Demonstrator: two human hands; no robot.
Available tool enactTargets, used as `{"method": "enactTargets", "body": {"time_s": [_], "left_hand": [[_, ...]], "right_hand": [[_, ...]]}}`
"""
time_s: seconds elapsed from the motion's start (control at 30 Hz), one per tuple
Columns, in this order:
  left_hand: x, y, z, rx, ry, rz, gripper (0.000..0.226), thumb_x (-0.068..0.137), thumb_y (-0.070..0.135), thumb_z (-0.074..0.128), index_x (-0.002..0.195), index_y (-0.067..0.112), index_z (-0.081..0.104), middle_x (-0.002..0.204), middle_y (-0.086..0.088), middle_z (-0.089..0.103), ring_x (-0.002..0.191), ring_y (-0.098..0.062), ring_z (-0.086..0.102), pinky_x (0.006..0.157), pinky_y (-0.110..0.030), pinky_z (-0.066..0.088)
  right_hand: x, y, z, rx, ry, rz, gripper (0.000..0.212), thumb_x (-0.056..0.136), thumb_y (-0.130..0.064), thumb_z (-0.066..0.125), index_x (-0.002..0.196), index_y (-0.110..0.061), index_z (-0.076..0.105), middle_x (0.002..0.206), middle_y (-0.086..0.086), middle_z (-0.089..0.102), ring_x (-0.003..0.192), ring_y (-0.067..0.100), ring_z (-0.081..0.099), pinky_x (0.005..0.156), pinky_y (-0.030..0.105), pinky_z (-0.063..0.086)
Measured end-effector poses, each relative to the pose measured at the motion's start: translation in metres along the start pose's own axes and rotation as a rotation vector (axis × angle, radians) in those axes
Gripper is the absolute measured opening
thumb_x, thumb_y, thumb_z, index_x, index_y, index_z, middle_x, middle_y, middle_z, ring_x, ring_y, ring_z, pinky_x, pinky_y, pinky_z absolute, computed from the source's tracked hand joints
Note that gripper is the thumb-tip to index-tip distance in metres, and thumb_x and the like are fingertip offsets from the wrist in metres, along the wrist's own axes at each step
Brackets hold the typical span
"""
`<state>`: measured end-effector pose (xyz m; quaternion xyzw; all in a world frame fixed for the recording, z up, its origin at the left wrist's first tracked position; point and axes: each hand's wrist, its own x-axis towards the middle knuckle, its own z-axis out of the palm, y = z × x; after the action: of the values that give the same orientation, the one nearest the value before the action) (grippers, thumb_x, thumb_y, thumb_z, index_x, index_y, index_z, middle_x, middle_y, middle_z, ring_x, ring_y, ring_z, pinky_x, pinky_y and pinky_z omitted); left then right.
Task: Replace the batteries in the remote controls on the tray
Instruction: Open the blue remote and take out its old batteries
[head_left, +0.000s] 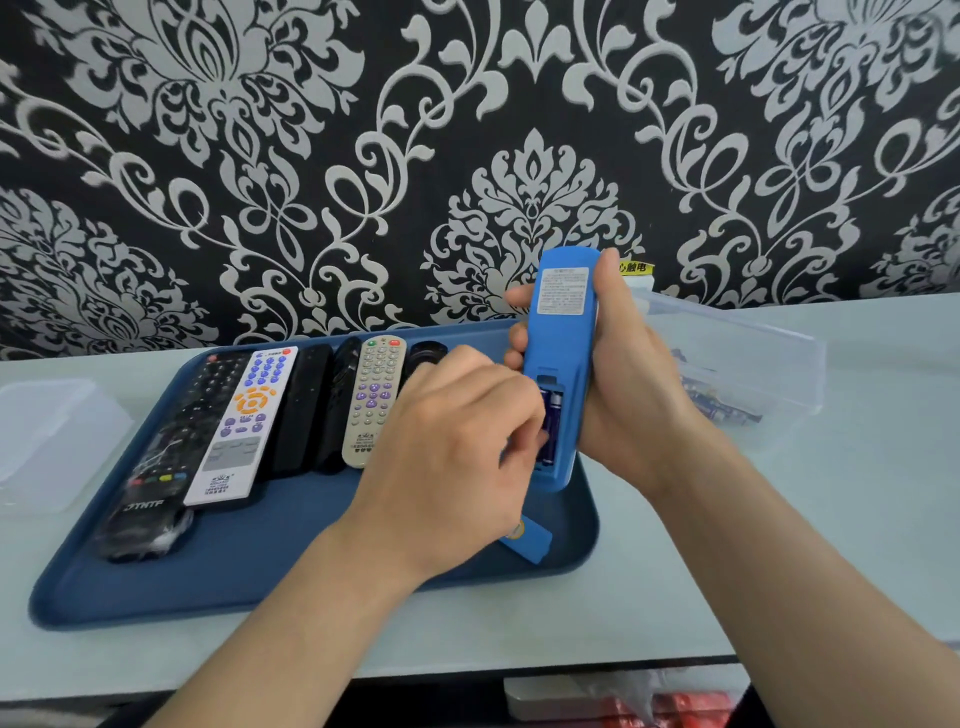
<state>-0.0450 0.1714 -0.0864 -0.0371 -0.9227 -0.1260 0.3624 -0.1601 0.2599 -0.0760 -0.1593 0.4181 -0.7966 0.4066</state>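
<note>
Remote (563, 312): blue, gripped upright in your right hand (639, 384), centre right of frame, above the tray (260, 561).
Left hand (452, 441): curled fingers at the batteries (551, 410) in its open compartment; grip cannot be told.

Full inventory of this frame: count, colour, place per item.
tray: 1, blue, on table
blue remote: 1, blue, held over tray, compartment open
batteries: apparently 2, blue, in that compartment
cover: 1, blue, tray near right
wrapped remote: 1, black, tray far left
white remote: 1, white, beside it
black remotes: 2 or 3, black, tray middle
beige remote: 1, beige, right of those
boxes: 2, clear, table either side of tray
table: 1, pale
left hand: fingertips at batteries
right hand: grips blue remote
</note>
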Motion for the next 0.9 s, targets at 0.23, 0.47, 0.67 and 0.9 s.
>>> {"method": "enactTargets", "body": {"time_s": [0.23,0.47,0.67,0.9], "left_hand": [[0.0001,0.0026,-0.0009,-0.01,-0.01,-0.015,0.019,0.075,-0.004,0.072,0.066,0.004,0.058,0.07,0.0,0.064,0.076,-0.022,0.052,0.068,-0.031,0.043],[0.0013,0.0032,-0.0022,0.005,-0.017,0.005,0.019,0.072,-0.012,0.069,0.066,0.003,0.058,0.069,0.0,0.062,0.077,-0.022,0.051,0.071,-0.024,0.043],[0.0027,0.004,-0.0026,-0.008,-0.081,-0.051,0.018,0.071,-0.008,0.066,0.068,0.006,0.057,0.071,-0.001,0.063,0.077,-0.022,0.055,0.066,-0.032,0.045],[0.0075,0.0048,0.0007,-0.003,-0.103,-0.046,0.016,0.071,-0.008,0.064,0.071,0.005,0.054,0.067,-0.002,0.054,0.067,-0.022,0.048,0.06,-0.036,0.041]], "right_hand": [[-0.0011,-0.0016,0.0002,0.007,0.007,0.0,0.072,0.096,-0.066,0.031,0.108,-0.004,0.065,0.077,0.01,0.056,0.067,0.02,0.056,0.056,0.027,0.052],[-0.0003,-0.002,0.0,0.0,0.009,-0.004,0.073,0.095,-0.067,0.03,0.109,-0.005,0.065,0.076,0.01,0.058,0.067,0.019,0.058,0.059,0.027,0.052],[0.0008,0.0003,0.0001,-0.003,0.055,-0.019,0.074,0.096,-0.066,0.032,0.111,-0.002,0.065,0.075,0.01,0.057,0.066,0.019,0.056,0.064,0.03,0.051],[0.0028,0.0013,0.0032,0.014,0.122,-0.01,0.071,0.096,-0.066,0.032,0.103,-0.004,0.066,0.072,0.009,0.054,0.061,0.017,0.052,0.055,0.026,0.05]]}}
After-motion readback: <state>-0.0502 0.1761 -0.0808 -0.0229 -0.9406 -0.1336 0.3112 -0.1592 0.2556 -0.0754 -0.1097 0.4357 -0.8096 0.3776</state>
